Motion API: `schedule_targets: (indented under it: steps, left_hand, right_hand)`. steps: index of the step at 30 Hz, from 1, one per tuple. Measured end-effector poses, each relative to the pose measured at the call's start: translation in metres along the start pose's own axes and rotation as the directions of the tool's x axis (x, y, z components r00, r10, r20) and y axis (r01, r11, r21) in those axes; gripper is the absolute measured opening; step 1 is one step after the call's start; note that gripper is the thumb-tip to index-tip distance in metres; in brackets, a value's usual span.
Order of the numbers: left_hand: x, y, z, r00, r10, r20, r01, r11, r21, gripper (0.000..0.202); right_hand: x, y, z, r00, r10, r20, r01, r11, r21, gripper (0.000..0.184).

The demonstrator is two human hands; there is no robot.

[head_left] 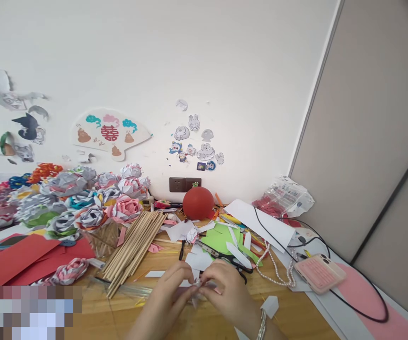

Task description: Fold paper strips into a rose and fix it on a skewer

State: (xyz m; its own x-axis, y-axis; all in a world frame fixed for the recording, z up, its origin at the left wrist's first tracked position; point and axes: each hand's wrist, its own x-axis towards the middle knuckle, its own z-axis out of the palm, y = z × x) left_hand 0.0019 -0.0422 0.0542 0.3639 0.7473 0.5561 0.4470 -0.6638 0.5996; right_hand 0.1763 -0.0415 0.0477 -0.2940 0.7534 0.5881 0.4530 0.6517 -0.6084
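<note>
My left hand (173,285) and my right hand (228,284) meet low in the middle of the view, just above the wooden table (289,314). Between their fingertips is a small folded piece of white and pinkish paper (197,283), pinched from both sides and mostly covered by the fingers. Close beyond the right hand lie black-handled scissors (248,270), beside green paper (221,237) and white paper scraps (239,255). A small paper flower (191,235) rests behind the hands. Left of my left hand is a bundle of thin wooden sticks (133,250).
Folded paper flowers (69,184) pile up at the left, behind red paper sheets (22,255). A red ball-shaped object (198,203) sits near the wall. To the right lie a bead string (274,271), a pink-cased phone (320,273) and a black cable (358,309).
</note>
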Motion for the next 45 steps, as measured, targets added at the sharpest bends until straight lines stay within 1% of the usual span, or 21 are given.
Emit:
schedule_targets:
  steps: [1, 2, 3, 4, 5, 7, 8, 10, 12, 15, 18, 21, 26, 29, 30, 33, 35, 37, 40, 42, 45]
  left_hand:
    - [0.002, -0.001, 0.001, 0.992, -0.116, 0.05, 0.119, 0.99, -0.079, 0.008]
    - [0.004, -0.003, 0.003, 0.969, -0.219, 0.111, 0.234, 0.959, -0.159, 0.011]
    - [0.004, -0.006, 0.005, 0.937, -0.298, 0.182, 0.336, 0.912, -0.236, 0.013]
    - [0.004, -0.011, 0.007, 0.901, -0.353, 0.252, 0.419, 0.858, -0.298, 0.015]
    - [0.004, -0.015, 0.01, 0.863, -0.392, 0.32, 0.489, 0.807, -0.33, 0.017]
    - [0.002, -0.022, 0.014, 0.793, -0.44, 0.421, 0.587, 0.737, -0.335, 0.018]
    - [0.001, -0.024, 0.015, 0.77, -0.454, 0.448, 0.613, 0.72, -0.324, 0.017]
    - [-0.001, -0.026, 0.015, 0.753, -0.474, 0.457, 0.632, 0.716, -0.297, 0.016]
    - [-0.001, -0.026, 0.015, 0.749, -0.492, 0.443, 0.632, 0.731, -0.257, 0.015]
    - [-0.001, -0.025, 0.016, 0.759, -0.505, 0.412, 0.62, 0.754, -0.217, 0.016]
    - [-0.001, -0.027, 0.019, 0.777, -0.508, 0.372, 0.607, 0.761, -0.228, 0.017]
    - [0.0, -0.03, 0.02, 0.775, -0.513, 0.369, 0.613, 0.751, -0.246, 0.014]
    - [-0.001, -0.028, 0.019, 0.778, -0.525, 0.345, 0.61, 0.764, -0.211, 0.009]
    - [-0.002, -0.024, 0.02, 0.801, -0.525, 0.286, 0.579, 0.802, -0.148, 0.007]
    - [-0.002, -0.023, 0.02, 0.815, -0.518, 0.261, 0.559, 0.822, -0.113, 0.007]
    - [-0.002, -0.021, 0.02, 0.849, -0.489, 0.198, 0.5, 0.866, -0.005, 0.007]
    - [-0.002, -0.021, 0.02, 0.852, -0.483, 0.203, 0.492, 0.871, 0.01, 0.006]
    - [-0.001, -0.023, 0.02, 0.84, -0.489, 0.235, 0.501, 0.865, 0.006, 0.005]
    - [-0.001, -0.027, 0.02, 0.831, -0.5, 0.244, 0.51, 0.86, 0.025, 0.004]
    - [-0.002, -0.029, 0.021, 0.838, -0.498, 0.223, 0.503, 0.863, 0.035, 0.005]
    - [-0.003, -0.028, 0.023, 0.854, -0.478, 0.204, 0.48, 0.876, 0.044, 0.006]
  right_hand:
    - [0.001, 0.0, 0.0, 0.989, 0.139, 0.043, -0.142, 0.986, 0.086, 0.009]
    - [0.001, 0.0, 0.0, 0.961, 0.257, 0.102, -0.272, 0.946, 0.176, 0.01]
    - [0.0, 0.001, 0.001, 0.924, 0.341, 0.172, -0.376, 0.89, 0.257, 0.011]
    - [0.0, 0.002, 0.003, 0.889, 0.391, 0.239, -0.452, 0.833, 0.319, 0.011]
    - [-0.001, 0.004, 0.005, 0.86, 0.42, 0.291, -0.505, 0.785, 0.359, 0.01]
    - [-0.003, 0.008, 0.011, 0.822, 0.459, 0.337, -0.564, 0.736, 0.373, 0.009]
    - [-0.005, 0.011, 0.013, 0.806, 0.484, 0.342, -0.588, 0.725, 0.358, 0.009]
    - [-0.006, 0.016, 0.018, 0.778, 0.524, 0.346, -0.623, 0.712, 0.323, 0.01]
    - [-0.007, 0.019, 0.022, 0.775, 0.532, 0.341, -0.626, 0.72, 0.3, 0.012]
    - [-0.007, 0.019, 0.025, 0.795, 0.516, 0.318, -0.6, 0.748, 0.286, 0.014]
    - [-0.006, 0.017, 0.027, 0.811, 0.517, 0.273, -0.581, 0.765, 0.277, 0.016]
    - [-0.005, 0.017, 0.028, 0.817, 0.53, 0.227, -0.576, 0.773, 0.265, 0.016]
    - [-0.006, 0.019, 0.026, 0.823, 0.513, 0.244, -0.564, 0.788, 0.247, 0.015]
    - [-0.006, 0.017, 0.026, 0.829, 0.507, 0.235, -0.554, 0.802, 0.224, 0.015]
    - [-0.007, 0.015, 0.027, 0.842, 0.496, 0.213, -0.534, 0.821, 0.199, 0.015]
    - [-0.008, 0.013, 0.031, 0.907, 0.411, 0.094, -0.416, 0.908, 0.05, 0.018]
    - [-0.009, 0.014, 0.035, 0.932, 0.362, 0.031, -0.361, 0.932, -0.019, 0.018]
    - [-0.01, 0.018, 0.038, 0.924, 0.383, 0.021, -0.383, 0.923, 0.021, 0.016]
    - [-0.011, 0.024, 0.039, 0.886, 0.453, 0.099, -0.463, 0.873, 0.149, 0.014]
    - [-0.01, 0.026, 0.038, 0.867, 0.475, 0.152, -0.497, 0.842, 0.207, 0.017]
    - [-0.009, 0.024, 0.035, 0.86, 0.482, 0.165, -0.509, 0.83, 0.229, 0.019]
